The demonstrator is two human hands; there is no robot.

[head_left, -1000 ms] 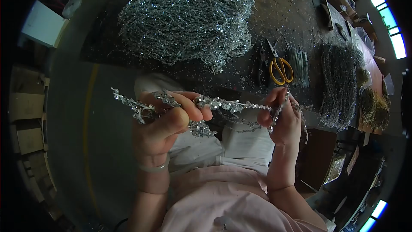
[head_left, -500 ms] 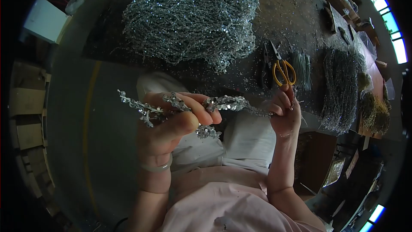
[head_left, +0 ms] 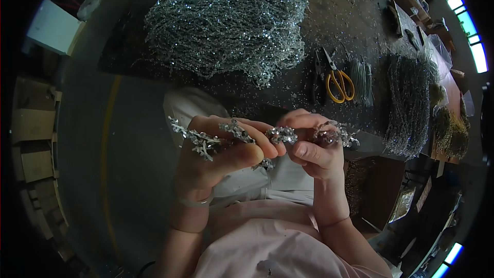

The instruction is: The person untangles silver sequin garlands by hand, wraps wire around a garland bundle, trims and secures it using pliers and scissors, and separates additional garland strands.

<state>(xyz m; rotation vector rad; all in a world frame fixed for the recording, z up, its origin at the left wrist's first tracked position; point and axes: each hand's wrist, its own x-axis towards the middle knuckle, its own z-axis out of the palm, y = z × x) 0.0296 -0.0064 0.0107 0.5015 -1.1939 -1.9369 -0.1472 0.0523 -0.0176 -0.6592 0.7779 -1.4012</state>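
Silver glittery sprigs (head_left: pixel 281 134) stretch between my two hands, above my lap. My left hand (head_left: pixel 226 149) is closed around them, thumb against fingers, with sparkly ends sticking out on both sides. Close to its fingertips, my right hand (head_left: pixel 314 144) pinches the other end, and a glittery tuft shows over its fingers. A large silver glittery pile (head_left: pixel 226 25) lies on the dark table (head_left: pixel 339 25) beyond my hands. Yellow-handled scissors (head_left: pixel 339 86) and dark pliers (head_left: pixel 318 80) rest right of the pile.
Thin green wires (head_left: pixel 363 82) lie beside the scissors. Further right are another silver bundle (head_left: pixel 409 105) and a golden bundle (head_left: pixel 450 126). An open cardboard box (head_left: pixel 381 190) stands below the table at the right. More boxes (head_left: pixel 36 123) line the far left.
My right hand has moved left from beside the scissors to near my left hand and grips the sprigs there. My left hand has shifted slightly right, still holding them.
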